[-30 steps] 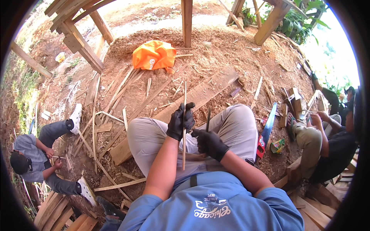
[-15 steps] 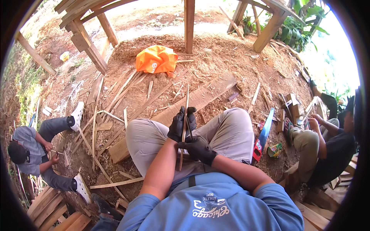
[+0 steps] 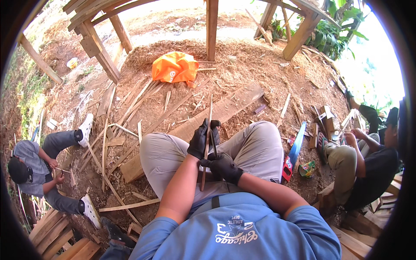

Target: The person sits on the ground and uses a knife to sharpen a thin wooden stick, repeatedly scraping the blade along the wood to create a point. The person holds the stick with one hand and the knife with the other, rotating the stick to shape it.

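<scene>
Plank lying across middle of frame, partly hiding behind left knee. Orange bag slumping, upper centre. Blue-bladed saw resting right of centre. Gloved left hand, centre, gripping thin stick, details blurring in dark glove. Gloved right hand, just below, clenching dark tool, hiding its lower end; kind hard to make out. Stick running lengthwise at frame centre.

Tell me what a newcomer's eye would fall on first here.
Probably the orange bag, bright near the top, left of centre. Next, the black-gloved hands in the middle: the left hand grips a thin stick, and the right hand holds a dark tool beside it. Then the blue-bladed, red-handled saw, out to the right.
</scene>
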Motion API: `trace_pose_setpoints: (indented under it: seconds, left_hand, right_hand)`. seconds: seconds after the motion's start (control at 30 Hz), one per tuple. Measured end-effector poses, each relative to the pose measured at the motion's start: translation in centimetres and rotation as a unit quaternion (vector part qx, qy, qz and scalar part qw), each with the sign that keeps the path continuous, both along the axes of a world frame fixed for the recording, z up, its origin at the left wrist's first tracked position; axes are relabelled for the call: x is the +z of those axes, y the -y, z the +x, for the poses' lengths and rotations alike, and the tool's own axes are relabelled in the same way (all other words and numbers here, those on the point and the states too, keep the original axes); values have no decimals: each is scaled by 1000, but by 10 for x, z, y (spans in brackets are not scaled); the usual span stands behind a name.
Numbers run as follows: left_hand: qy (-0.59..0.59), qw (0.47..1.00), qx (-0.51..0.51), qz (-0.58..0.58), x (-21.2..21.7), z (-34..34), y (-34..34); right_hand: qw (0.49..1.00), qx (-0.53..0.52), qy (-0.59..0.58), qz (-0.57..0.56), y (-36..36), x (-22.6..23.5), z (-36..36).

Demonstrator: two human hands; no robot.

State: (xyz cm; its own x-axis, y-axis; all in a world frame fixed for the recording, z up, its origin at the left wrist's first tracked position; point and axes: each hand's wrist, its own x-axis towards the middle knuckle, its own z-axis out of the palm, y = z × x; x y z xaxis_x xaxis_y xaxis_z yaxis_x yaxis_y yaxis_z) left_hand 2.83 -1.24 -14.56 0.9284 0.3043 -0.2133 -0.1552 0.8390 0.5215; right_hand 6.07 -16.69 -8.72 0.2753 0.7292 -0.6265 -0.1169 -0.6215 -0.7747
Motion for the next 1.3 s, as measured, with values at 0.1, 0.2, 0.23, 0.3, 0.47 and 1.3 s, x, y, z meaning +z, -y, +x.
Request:
trace_pose_setpoints:
  seconds: [0.1, 0.2, 0.23, 0.3, 0.47, 1.3]
  left_hand:
    - [1, 1000, 2, 2, 1, -1, 1]
    - [1, 1000, 4, 1, 4, 0, 2]
    - [-6, 1000, 8, 6, 3, 0, 2]
    - [-20, 1000, 15, 15, 1, -1, 2]
    - [-10, 1000, 8, 8, 2, -1, 1]
    - [-88, 986, 66, 122, -29, -3, -13]
  right_hand:
    - [1000, -7, -2, 1, 0, 4, -1]
    - [1000, -15, 3, 0, 0, 4, -2]
    - [1000, -17, 4, 0, 0, 3, -3]
    - [1000, -8, 14, -1, 0, 2, -3]
    - [999, 12, 52, -8, -1, 1, -2]
    - [998, -33, -61, 4, -2, 11, -4]
